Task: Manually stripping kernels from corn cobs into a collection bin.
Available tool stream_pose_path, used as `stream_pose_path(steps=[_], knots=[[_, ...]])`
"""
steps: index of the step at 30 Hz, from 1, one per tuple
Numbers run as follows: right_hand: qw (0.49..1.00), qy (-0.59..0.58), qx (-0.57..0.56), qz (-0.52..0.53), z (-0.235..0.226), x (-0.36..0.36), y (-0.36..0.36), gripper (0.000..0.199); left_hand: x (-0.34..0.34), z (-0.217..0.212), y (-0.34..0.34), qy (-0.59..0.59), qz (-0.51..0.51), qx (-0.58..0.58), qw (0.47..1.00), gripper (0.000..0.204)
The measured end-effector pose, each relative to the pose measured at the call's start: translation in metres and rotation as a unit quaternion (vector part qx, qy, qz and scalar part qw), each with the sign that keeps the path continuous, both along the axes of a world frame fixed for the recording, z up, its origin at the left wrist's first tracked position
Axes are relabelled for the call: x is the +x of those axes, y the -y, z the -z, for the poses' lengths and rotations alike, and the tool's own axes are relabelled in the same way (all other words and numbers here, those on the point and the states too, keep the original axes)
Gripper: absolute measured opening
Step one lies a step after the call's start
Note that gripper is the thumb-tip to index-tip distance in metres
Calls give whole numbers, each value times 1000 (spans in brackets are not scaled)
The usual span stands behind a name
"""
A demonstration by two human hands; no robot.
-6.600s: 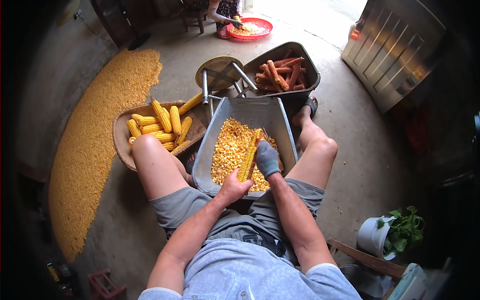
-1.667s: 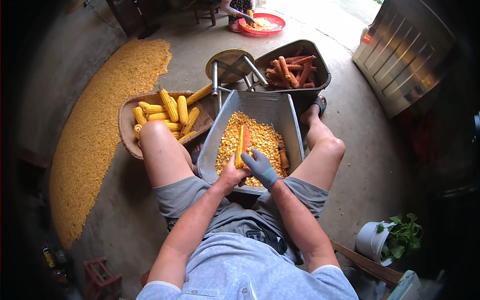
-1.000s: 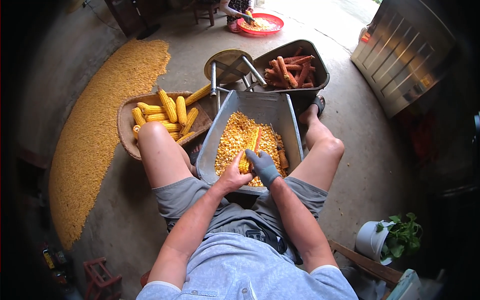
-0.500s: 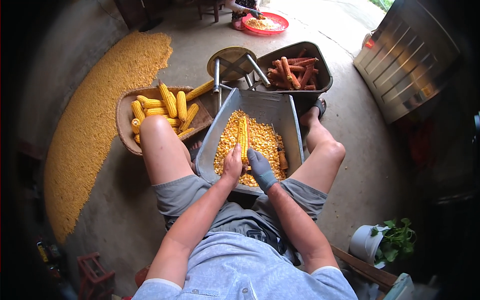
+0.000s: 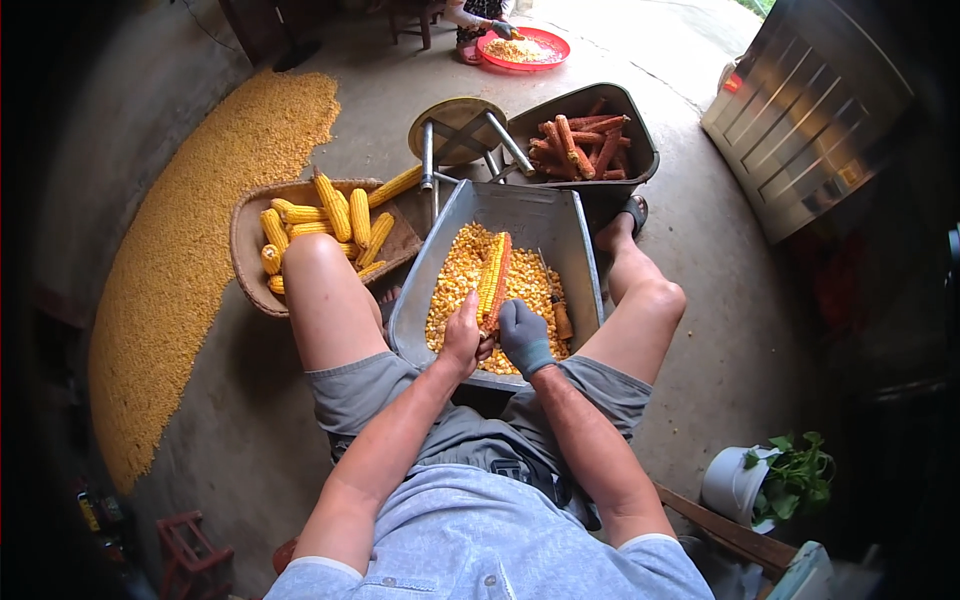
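My left hand [image 5: 464, 337], bare, is wrapped round the lower end of an ear of corn [image 5: 491, 272]. The ear tilts upward over a grey metal tub [image 5: 584, 240] between my knees. Yellow kernels cover its left side, while a reddish bare strip of cob shows along the right. Close against the ear's lower right side, my right hand [image 5: 525, 338] wears a grey glove and is closed; what its fingers grip is hidden. Loose kernels [image 5: 457, 275] lie in the tub. A tool with an orange-brown handle [image 5: 562, 320] and a thin shaft rests on them at the right.
Left of the tub, a woven basket [image 5: 240, 250] holds several full ears. Beyond it stand a stool [image 5: 455, 150] on its side and a dark tub [image 5: 652, 160] of stripped red cobs. Kernels [image 5: 180, 260] spread along the left wall. Another person works at a red tray [image 5: 553, 62].
The ear has turned, so more of its reddish bare side shows. My right hand has curled in, its thumb no longer reaching up along the ear. The whole view has shifted slightly.
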State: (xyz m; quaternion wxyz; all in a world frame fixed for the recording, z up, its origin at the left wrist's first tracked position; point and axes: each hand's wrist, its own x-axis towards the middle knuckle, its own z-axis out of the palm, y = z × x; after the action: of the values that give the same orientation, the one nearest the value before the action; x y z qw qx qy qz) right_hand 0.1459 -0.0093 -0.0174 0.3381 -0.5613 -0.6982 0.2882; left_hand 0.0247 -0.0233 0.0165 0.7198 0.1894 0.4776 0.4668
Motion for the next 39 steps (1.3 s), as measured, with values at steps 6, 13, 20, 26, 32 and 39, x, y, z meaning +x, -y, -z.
stream_pose_path(steps=[6,13,20,26,32,39], knots=[[952,-231,-192,54,-6,-8,-1,42,-1,24,-2,-85,-7,62,994,42],[993,101,50,-42,-2,-13,2,23,1,54,-4,-228,-36,159,960,43],[1000,-7,9,5,3,-1,-5,26,2,9,1,-32,3,61,998,42],[969,-138,-198,62,-14,-7,-11,59,4,26,5,-279,-11,208,937,38],[998,43,-46,11,3,0,-13,39,1,32,5,-237,27,196,951,41],[975,-139,-162,61,6,1,-17,49,5,23,5,-145,-7,194,970,39]])
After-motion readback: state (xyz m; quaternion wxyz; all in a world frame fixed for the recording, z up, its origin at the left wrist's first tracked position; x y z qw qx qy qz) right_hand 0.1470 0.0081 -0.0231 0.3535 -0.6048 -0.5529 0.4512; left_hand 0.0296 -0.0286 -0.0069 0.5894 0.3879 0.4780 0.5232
